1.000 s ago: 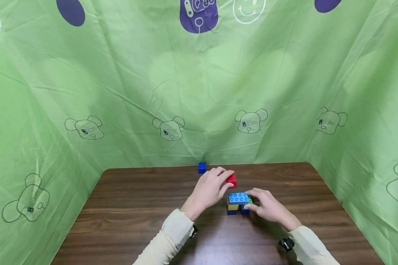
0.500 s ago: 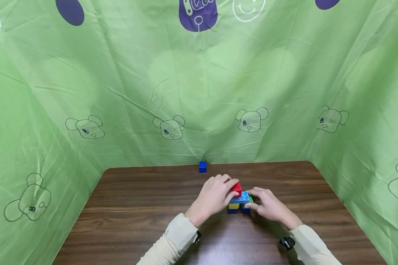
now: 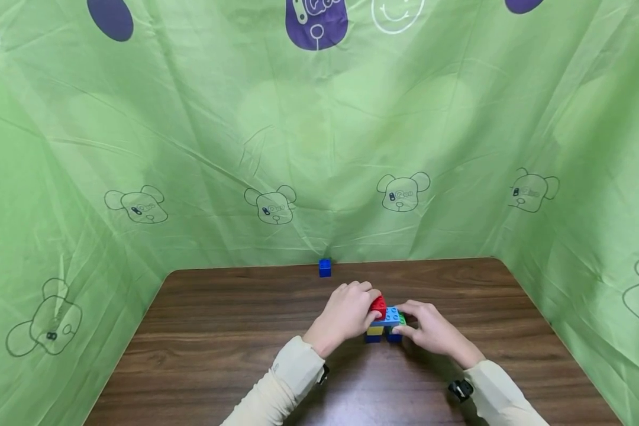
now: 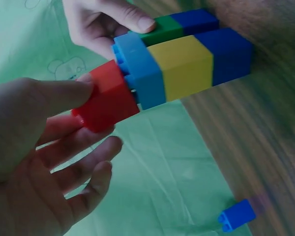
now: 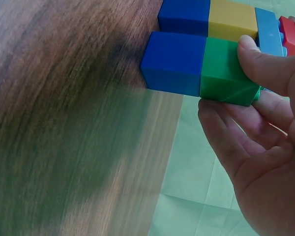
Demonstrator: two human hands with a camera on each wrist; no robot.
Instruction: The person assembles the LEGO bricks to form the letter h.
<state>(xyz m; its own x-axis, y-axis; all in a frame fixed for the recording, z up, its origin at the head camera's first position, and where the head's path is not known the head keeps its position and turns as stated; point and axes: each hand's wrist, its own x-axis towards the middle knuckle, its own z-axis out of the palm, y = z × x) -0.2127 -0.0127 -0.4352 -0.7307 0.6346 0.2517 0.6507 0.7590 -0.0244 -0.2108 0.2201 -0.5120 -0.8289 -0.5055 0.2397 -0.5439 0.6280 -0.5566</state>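
Observation:
My left hand (image 3: 347,312) pinches a red toy brick (image 4: 106,97) between thumb and fingers, right at the studs on the left end of a light blue brick (image 4: 143,69). That light blue brick bridges two short columns. Its left column is a yellow brick (image 4: 183,66) over a dark blue brick (image 4: 230,55). The other column has a green brick (image 5: 226,73) over another dark blue brick (image 5: 174,61). At the structure's right side, my right hand (image 3: 435,332) grips the green brick, thumb on one face and fingers on the opposite side.
The structure stands on a brown wooden table (image 3: 218,343). A loose blue brick (image 3: 325,268) sits by the table's back edge. Green printed cloth (image 3: 330,142) hangs close behind the table and along both sides.
The left hand has brought the red brick right and down, from behind the structure onto the left end of the light blue brick. The right hand has stayed in place.

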